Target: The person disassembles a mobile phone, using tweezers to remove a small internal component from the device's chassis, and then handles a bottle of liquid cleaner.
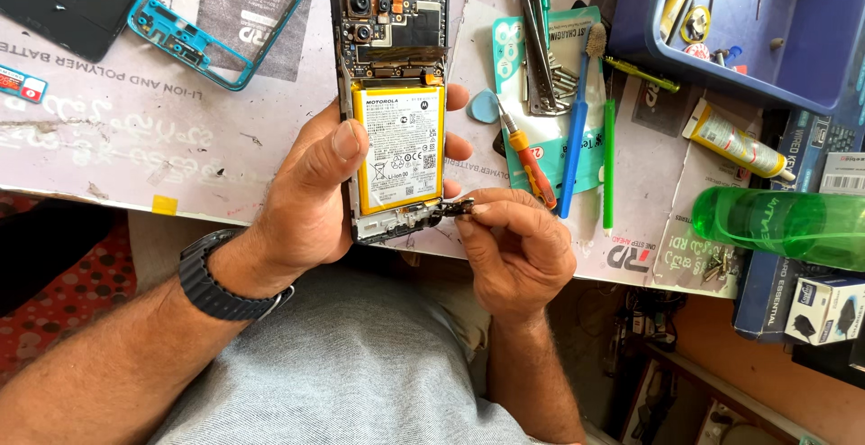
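A: Item one, the left hand (311,197). State of the grip?

B: Clamped on the opened phone (392,94). Thumb lies across the left edge of the yellow battery (401,148); fingertips show past the right edge. The phone stands upright in the grip, camera end away from the person, back cover off, circuit board (392,35) exposed above the battery. A dark wristwatch (221,278) sits on that wrist.

A: Item two, the right hand (514,247).

B: Thumb and forefinger pinched together on a small dark part (455,209) at the phone's lower right corner, just below the left grip's fingertips. Whether the part is free of the phone, I cannot tell.

A: Items beside the right grip?

B: Just above it on the surface (180,139): an orange-handled screwdriver (532,161), a blue brush-tipped tool (577,130), a green stick tool (609,161), all lying on a teal packet (545,103). A light blue pick (484,107) lies near the phone's right edge. Metal tweezers (538,49) further up.

A: Further out?

B: To the right, a yellow glue tube (734,143), a green bottle (779,220) on its side, a blue tray (739,31). Well left of the left grip, a teal phone frame (194,35).
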